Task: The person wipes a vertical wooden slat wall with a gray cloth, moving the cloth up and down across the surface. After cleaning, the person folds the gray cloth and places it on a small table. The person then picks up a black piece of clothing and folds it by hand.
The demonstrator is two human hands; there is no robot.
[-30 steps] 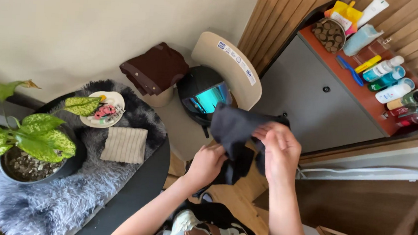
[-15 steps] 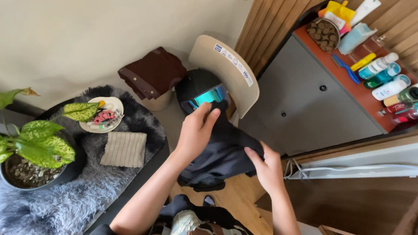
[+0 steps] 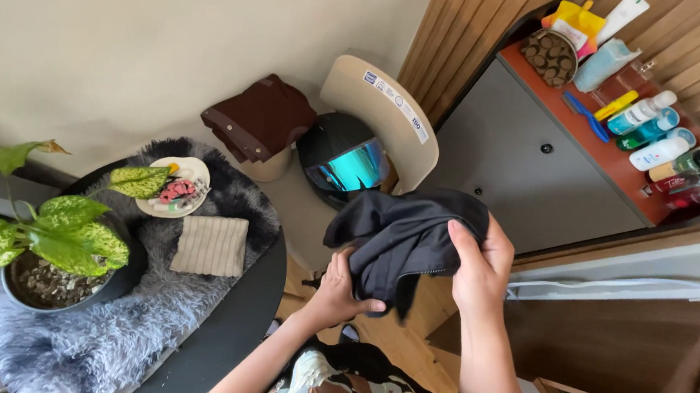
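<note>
The dark grey fabric garment (image 3: 400, 241) was bunched and crumpled between both hands, held in the air in front of the beige chair (image 3: 376, 116) and not resting on anything; judging by its loose, uneven bundle, it was only partly gathered and not yet neatly folded. The left hand (image 3: 342, 290) gripped it from below, thumb across the cloth and fingers curled shut into the folds. The right hand (image 3: 481, 263) held its right edge, fingers wrapped round the fabric and pinching it against the palm. On the chair seat lay a black motorcycle helmet with an iridescent blue-green visor (image 3: 342, 161), and beside it a brown leather bag (image 3: 258, 120) sat over a small pale stool. At the left, the round black worktop (image 3: 234, 328) carried a shaggy grey rug (image 3: 69, 333), a dark pot of soil with a speckled green plant (image 3: 42, 257), a ribbed beige cloth (image 3: 211, 244), and a small cream plate holding small pink bits (image 3: 174, 188). At the top right, the reddish shelf over the grey cabinet (image 3: 600, 148) held a round bowl of brown discs (image 3: 547, 54) and a row of bottles and tubes (image 3: 666, 145).
</note>
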